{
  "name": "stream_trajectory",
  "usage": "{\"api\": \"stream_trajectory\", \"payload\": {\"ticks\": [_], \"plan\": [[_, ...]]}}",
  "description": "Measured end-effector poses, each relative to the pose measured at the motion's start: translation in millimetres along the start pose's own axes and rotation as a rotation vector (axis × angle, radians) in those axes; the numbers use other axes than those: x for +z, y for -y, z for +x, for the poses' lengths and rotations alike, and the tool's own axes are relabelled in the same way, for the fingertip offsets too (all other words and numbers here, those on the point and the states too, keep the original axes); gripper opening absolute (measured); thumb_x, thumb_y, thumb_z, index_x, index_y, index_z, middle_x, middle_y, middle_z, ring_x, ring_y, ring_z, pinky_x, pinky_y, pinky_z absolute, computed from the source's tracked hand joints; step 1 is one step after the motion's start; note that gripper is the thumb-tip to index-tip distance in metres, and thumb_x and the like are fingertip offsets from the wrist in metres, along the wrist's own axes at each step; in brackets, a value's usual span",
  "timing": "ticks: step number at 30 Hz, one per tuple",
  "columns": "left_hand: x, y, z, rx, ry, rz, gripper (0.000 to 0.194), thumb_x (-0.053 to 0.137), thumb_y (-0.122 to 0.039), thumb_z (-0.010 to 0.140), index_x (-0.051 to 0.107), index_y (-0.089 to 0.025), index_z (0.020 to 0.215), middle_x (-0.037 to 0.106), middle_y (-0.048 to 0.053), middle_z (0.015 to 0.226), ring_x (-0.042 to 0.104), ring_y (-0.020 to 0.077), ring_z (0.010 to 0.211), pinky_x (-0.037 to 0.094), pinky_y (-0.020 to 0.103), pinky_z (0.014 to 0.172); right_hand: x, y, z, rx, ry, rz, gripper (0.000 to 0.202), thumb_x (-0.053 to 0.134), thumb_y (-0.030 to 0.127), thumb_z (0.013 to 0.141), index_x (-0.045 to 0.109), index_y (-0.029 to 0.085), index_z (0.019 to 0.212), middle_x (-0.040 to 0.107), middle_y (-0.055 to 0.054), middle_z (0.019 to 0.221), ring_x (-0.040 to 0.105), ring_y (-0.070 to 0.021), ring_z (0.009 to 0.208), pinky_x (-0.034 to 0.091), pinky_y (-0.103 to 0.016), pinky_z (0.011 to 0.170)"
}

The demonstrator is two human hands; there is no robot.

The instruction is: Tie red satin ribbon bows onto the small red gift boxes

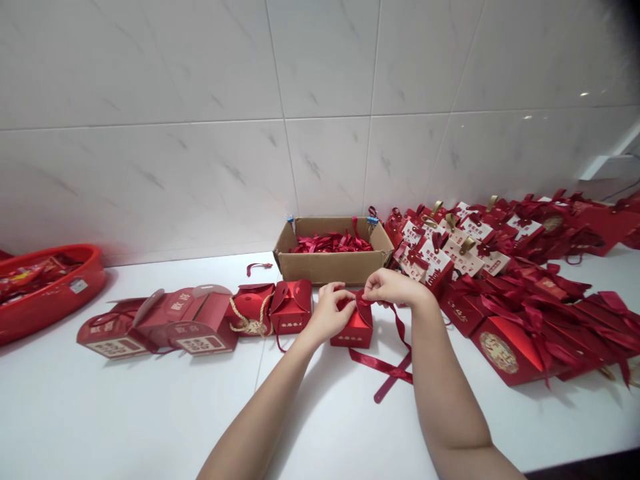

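Just right of centre in the lower half of the frame, a small red gift box [352,339] with gold lettering sits upright on the white bench [150,420]. The left hand [331,311] touches the top of it from the left, fingers bent and thumb near the closing flaps; whether it grips anything there cannot be told. The right hand [393,288], at the box's upper right, pinches a dark red satin ribbon [401,327] between thumb and fingers, and a length hangs down beside the box. In front, another red ribbon strip [373,364] lies across a purple strip [393,385].

Just behind, at the centre of the frame, an open cardboard box [330,268] holds a heap of red ribbons [327,243]. A red box with a rope handle [251,311] stands left of centre, with larger red gable boxes [185,319] farther left. A red plastic basin [60,303] fills the left edge; ribbon-tied red boxes [510,350] crowd the lower right.
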State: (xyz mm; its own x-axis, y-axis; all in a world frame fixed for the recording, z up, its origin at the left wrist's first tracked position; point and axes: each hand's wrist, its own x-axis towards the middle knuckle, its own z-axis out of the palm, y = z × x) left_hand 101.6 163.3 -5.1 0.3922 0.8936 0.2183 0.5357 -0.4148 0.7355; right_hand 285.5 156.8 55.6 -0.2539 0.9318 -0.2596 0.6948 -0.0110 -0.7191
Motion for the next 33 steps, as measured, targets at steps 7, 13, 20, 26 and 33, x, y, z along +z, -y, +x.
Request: {"api": "stream_trajectory", "payload": {"ticks": [7,13,20,26,33], "plan": [[0.1,-1.4,-1.8,0.030,-0.004,0.009,0.009,0.057,-0.024,0.076,0.065,-0.021,0.074,0.052,0.009,0.120,0.041,0.0268,0.123,0.035,0.047,0.103,2.3,-5.4,3.6,-0.072,0.018,-0.008,0.010,0.059,0.022,0.071,0.064,0.015,0.075,0.054,0.002,0.055,0.044,-0.0072,0.046,0.033,-0.019,0.042],[-1.5,-6.6,-2.9,0.061,-0.045,-0.009,0.014,0.054,-0.026,0.080,0.061,-0.020,0.068,0.055,0.008,0.114,0.043,0.0255,0.120,0.037,0.046,0.101,1.6,-4.1,-0.2,-0.109,-0.071,-0.062,0.022,0.061,0.028,0.075,0.063,0.018,0.094,0.064,-0.004,0.087,0.059,-0.0123,0.072,0.044,-0.019,0.058],[-14.5,-19.6,-7.3,0.241,-0.300,0.070,0.010,0.052,-0.022,0.083,0.061,-0.021,0.080,0.048,0.008,0.116,0.046,0.0223,0.117,0.038,0.040,0.101,0.9,2.1,-1.6,-0.330,-0.044,-0.010,0.026,0.054,0.032,0.083,0.063,0.020,0.104,0.055,-0.007,0.121,0.052,-0.0192,0.113,0.040,-0.030,0.097],[-30.6,-28.8,-9.7,0.240,-0.275,0.054,0.012,0.047,-0.025,0.086,0.058,-0.021,0.086,0.055,0.005,0.093,0.057,0.0169,0.089,0.047,0.031,0.082,0.4,16.0,-11.0,-0.409,-0.021,0.247,0.029,0.055,0.040,0.082,0.062,0.016,0.095,0.064,-0.005,0.094,0.059,-0.0157,0.088,0.046,-0.027,0.080],[-41.6,-19.5,-13.0,0.047,0.088,0.169,0.019,0.054,-0.038,0.079,0.055,-0.020,0.084,0.061,0.005,0.086,0.059,0.0197,0.075,0.048,0.033,0.067,-1.2,24.1,-16.6,-0.483,-0.611,0.482,0.032,0.039,0.046,0.089,0.057,0.020,0.097,0.061,-0.006,0.107,0.055,-0.0161,0.103,0.042,-0.025,0.087]]}}
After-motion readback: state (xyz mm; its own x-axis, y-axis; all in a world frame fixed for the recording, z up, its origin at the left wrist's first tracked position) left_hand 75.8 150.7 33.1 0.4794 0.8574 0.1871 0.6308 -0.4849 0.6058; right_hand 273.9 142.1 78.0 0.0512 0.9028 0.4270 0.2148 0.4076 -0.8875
